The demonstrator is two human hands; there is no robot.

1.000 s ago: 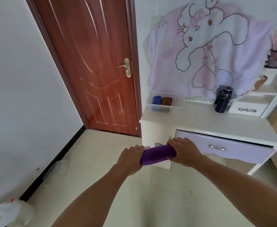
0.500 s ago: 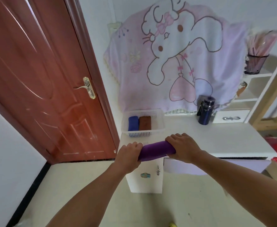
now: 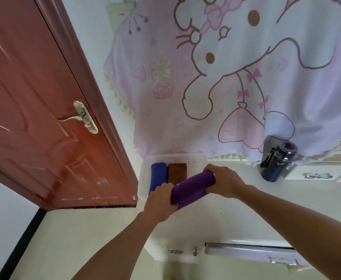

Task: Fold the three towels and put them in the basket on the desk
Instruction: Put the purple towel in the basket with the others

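Observation:
A rolled purple towel [image 3: 193,186] is held over the white desk [image 3: 266,215], tilted, right at the basket's near right side. My left hand [image 3: 161,201] grips its near end and my right hand [image 3: 224,182] grips its far end. The white basket [image 3: 143,180] sits at the desk's back left corner. Inside it lie a folded blue towel [image 3: 158,175] on the left and a folded brown towel [image 3: 177,173] beside it. The purple towel covers the basket's right part.
A dark blue flask [image 3: 276,162] stands at the back right of the desk. A pink cartoon cloth [image 3: 236,77] hangs on the wall behind. A red-brown door [image 3: 34,118] is shut on the left. A lilac drawer [image 3: 256,253] sticks out below the desk edge.
I have come closer to the desk. Both hands carried the purple towel forward, from over the floor to over the desk at the basket.

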